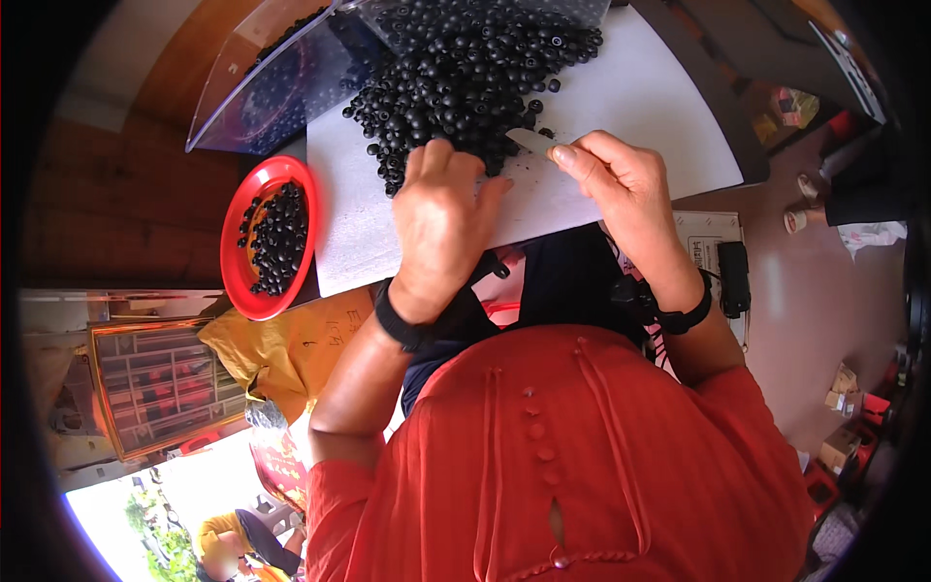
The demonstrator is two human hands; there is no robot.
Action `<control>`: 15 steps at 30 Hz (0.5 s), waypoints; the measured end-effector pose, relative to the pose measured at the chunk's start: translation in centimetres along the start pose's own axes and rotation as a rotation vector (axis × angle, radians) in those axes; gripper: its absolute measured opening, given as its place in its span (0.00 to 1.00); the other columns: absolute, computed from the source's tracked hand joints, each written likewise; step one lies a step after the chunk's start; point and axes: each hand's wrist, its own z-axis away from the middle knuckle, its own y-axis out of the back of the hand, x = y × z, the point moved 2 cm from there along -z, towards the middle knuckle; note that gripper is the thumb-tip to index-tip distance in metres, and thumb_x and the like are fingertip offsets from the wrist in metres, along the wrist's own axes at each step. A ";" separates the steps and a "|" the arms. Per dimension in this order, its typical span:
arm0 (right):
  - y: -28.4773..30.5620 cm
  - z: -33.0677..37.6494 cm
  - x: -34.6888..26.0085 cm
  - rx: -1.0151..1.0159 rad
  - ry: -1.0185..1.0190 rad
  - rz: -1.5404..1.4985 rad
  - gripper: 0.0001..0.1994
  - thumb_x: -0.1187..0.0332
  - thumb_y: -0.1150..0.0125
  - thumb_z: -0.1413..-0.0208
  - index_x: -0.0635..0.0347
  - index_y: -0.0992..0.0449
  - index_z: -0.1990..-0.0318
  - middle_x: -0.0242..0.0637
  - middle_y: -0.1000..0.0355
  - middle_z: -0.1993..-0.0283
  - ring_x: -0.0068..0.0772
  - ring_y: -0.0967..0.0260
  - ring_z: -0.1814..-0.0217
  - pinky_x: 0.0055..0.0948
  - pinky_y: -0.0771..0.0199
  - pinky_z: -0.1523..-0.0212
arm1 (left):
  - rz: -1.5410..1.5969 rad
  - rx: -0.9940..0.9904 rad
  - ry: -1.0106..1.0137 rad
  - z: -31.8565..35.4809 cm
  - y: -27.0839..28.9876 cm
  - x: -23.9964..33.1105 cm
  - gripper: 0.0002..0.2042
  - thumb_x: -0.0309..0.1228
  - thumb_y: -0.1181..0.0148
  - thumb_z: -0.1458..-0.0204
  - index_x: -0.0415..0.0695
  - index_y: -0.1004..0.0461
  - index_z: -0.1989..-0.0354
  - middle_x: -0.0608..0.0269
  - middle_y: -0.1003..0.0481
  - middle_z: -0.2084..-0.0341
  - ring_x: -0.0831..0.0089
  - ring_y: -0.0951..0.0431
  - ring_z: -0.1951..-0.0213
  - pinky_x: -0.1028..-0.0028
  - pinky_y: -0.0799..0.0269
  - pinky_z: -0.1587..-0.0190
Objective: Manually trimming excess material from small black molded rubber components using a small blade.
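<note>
Left hand, fingers curled together, is resting on the heap of small round black beads spreading beyond it; right hand is pinching a thin white tool. The red plastic bowl beside the left hand is holding few: most seems left.

Left hand palm-down at edge of black bead pile on white board; right hand pinching thin white strip; red bowl of beads alongside.

We see glossy black beads heaped far on a white board | more black beads fill a red bowl, left | our orange-red ribbed blouse, near | black wristbands | yellow bag, left
</note>
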 end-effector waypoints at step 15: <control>0.5 0.2 -0.3 -0.065 -0.051 0.046 0.13 0.67 0.34 0.35 0.67 0.23 0.70 0.22 0.41 0.81 0.13 0.49 0.77 0.22 0.48 0.77 | -0.149 -0.184 -0.092 0.4 -0.4 1.1 0.05 0.25 0.34 0.52 0.39 0.21 0.67 0.57 0.27 0.68 0.57 0.23 0.63 0.60 0.23 0.64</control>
